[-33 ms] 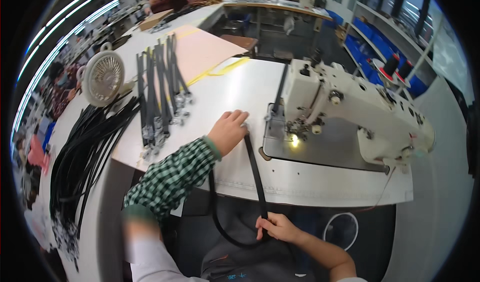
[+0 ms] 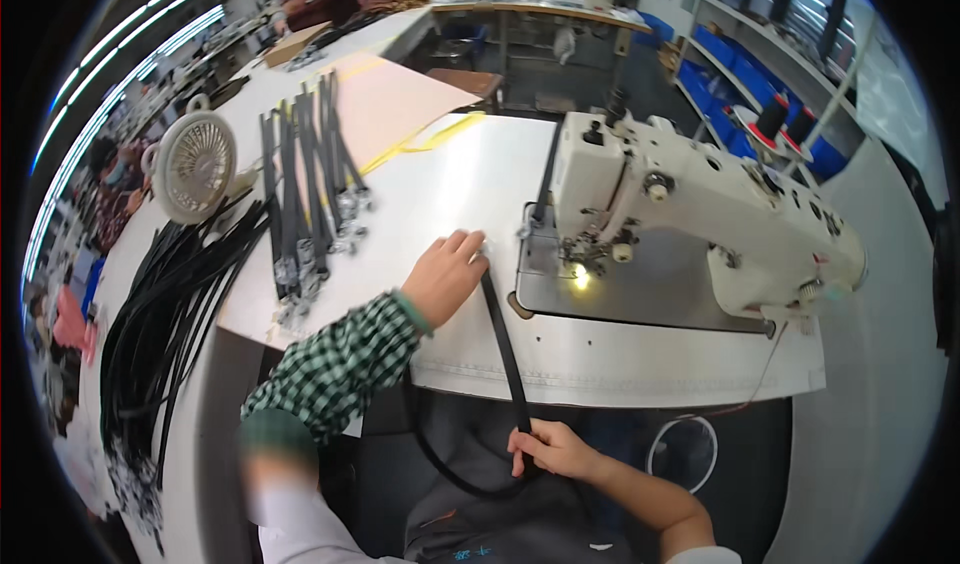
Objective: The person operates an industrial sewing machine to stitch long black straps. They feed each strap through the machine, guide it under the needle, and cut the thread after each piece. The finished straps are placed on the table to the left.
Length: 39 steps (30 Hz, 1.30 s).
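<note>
My left hand (image 2: 445,279), in a checked green sleeve, is closed on the far end of a black strap (image 2: 501,334) on the white table, with a small pale piece partly hidden under its fingertips. The strap runs down over the front edge, where my right hand (image 2: 550,449) grips it between thumb and fingers; a slack loop hangs below. Right of my left hand stands a white sewing machine (image 2: 680,174) with a lit lamp over its steel bed (image 2: 640,294). Short dark straps with clear-looking end pieces (image 2: 305,194) lie beyond my left hand.
At left are a small white fan (image 2: 195,164) and a long bundle of black straps (image 2: 165,314). A pale pink sheet (image 2: 380,99) with yellow tape lies at the back. Thread cones (image 2: 772,116) stand behind the machine, near shelves (image 2: 700,64) of blue bins.
The view has shifted slightly, tilting a little. Both hands keep about the same places on the strap; no grip has visibly changed.
</note>
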Each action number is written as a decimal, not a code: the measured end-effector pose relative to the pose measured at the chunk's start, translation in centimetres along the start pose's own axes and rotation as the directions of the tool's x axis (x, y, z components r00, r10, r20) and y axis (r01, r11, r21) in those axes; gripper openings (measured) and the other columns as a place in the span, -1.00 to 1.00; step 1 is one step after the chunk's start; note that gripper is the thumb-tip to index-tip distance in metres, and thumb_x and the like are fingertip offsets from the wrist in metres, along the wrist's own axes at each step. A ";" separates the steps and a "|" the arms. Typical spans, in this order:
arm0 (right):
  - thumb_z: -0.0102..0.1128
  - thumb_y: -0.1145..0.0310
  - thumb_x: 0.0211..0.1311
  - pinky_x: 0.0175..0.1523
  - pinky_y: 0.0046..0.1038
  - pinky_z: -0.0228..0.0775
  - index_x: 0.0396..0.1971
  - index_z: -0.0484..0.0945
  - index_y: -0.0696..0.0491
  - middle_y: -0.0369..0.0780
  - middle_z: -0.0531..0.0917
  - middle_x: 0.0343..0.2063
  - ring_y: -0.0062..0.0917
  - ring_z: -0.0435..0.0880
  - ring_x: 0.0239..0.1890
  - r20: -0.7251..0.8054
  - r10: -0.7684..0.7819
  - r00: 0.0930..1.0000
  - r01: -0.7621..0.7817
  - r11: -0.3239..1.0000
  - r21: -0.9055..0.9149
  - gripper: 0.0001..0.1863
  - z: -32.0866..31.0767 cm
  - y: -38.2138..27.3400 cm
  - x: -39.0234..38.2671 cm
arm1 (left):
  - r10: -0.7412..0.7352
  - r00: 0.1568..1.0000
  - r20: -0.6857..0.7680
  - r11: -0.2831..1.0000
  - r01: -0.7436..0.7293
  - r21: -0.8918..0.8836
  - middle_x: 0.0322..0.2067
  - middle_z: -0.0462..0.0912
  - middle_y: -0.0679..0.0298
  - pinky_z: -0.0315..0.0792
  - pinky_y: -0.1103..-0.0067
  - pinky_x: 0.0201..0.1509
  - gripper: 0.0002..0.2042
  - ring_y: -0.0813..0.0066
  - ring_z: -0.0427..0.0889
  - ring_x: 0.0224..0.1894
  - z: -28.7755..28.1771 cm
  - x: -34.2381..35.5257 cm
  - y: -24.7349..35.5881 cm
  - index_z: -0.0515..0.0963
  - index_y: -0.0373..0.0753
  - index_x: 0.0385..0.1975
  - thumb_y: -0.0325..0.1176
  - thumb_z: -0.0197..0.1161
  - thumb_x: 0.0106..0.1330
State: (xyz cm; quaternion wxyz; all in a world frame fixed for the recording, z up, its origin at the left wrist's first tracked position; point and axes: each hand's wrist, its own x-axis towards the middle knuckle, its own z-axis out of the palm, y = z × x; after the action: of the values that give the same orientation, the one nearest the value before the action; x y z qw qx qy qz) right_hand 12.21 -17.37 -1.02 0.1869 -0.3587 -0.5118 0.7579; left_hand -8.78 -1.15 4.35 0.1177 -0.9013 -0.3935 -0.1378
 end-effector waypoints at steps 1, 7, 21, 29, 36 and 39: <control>-0.15 0.25 0.27 -0.55 -0.79 0.08 -0.38 0.39 0.11 -0.32 0.57 -0.62 -0.87 0.32 -0.65 0.002 -0.017 1.000 0.017 1.000 -0.007 -0.76 -0.1 -0.6 0.0 | -0.021 0.997 0.072 0.994 0.028 -0.108 -0.09 0.33 0.05 0.29 0.43 -0.01 -0.60 0.19 0.34 -0.07 -0.9 -0.8 1.6 0.39 -0.36 -0.20 -0.40 0.20 -0.11; -0.10 0.26 0.25 -0.58 -0.76 0.11 -0.29 0.39 0.12 -0.32 0.58 -0.55 -0.85 0.30 -0.64 -0.068 -0.153 0.986 0.154 0.988 0.023 -0.77 0.0 -1.2 -0.2 | 0.045 0.994 0.104 0.991 -0.032 -0.130 0.11 0.10 -0.15 0.15 0.43 0.19 -0.45 0.03 0.12 0.18 3.5 -0.1 3.8 0.14 -0.53 0.03 -0.38 0.09 0.06; -0.10 0.38 0.20 -0.54 -0.72 0.09 -0.59 0.46 0.15 -0.33 0.48 -0.68 -0.77 0.29 -0.69 -0.731 -0.550 0.404 0.310 0.834 -0.456 -0.76 -11.7 -1.2 -8.6 | -0.120 0.991 -0.068 0.887 0.076 -0.455 -0.12 0.39 0.14 0.28 0.41 -0.01 -0.68 0.20 0.36 -0.07 5.8 4.0 5.4 0.50 -0.26 -0.23 -0.34 0.26 -0.03; -0.23 0.12 0.28 -0.12 -0.54 0.25 -0.01 0.28 0.20 -0.16 0.47 -0.22 -0.55 0.42 -0.22 -0.566 -0.428 -0.704 0.153 0.688 -0.710 -0.53 -33.5 -7.4 -22.7 | -0.144 0.982 -0.122 0.910 0.083 -0.405 -0.05 0.40 0.09 0.17 0.36 0.08 -0.69 0.19 0.32 0.05 6.6 3.5 5.5 0.50 -0.23 -0.21 -0.43 0.20 -0.03; -0.24 0.01 0.23 -0.03 -0.41 0.24 -0.02 0.32 0.19 -0.05 0.49 -0.13 -0.29 0.46 -0.09 -0.626 -0.712 -0.318 -0.574 0.670 -0.470 -0.45 -44.9 -9.3 -32.3 | -0.143 0.985 -0.098 0.898 0.088 -0.432 -0.04 0.40 0.05 0.18 0.36 0.09 -0.65 0.20 0.31 0.07 6.7 3.8 5.4 0.50 -0.24 -0.20 -0.57 0.12 -0.08; -0.24 -0.02 0.20 -0.04 -0.36 0.24 -0.11 0.41 0.21 -0.02 0.52 -0.20 -0.23 0.48 -0.11 -0.799 -0.593 -0.100 -0.686 0.622 -0.377 -0.43 -46.2 -15.5 -32.0 | -0.136 0.987 -0.086 0.918 0.093 -0.385 -0.05 0.40 0.07 0.19 0.38 0.07 -0.67 0.23 0.30 0.06 6.2 3.8 5.5 0.49 -0.23 -0.22 -0.55 0.12 -0.08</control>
State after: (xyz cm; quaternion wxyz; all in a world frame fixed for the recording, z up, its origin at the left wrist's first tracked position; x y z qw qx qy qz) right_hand 66.37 -2.29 14.24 0.2853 -0.8490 -0.4356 -0.0892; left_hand -1.26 -0.19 -0.70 -0.0454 -0.8734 -0.4041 -0.2679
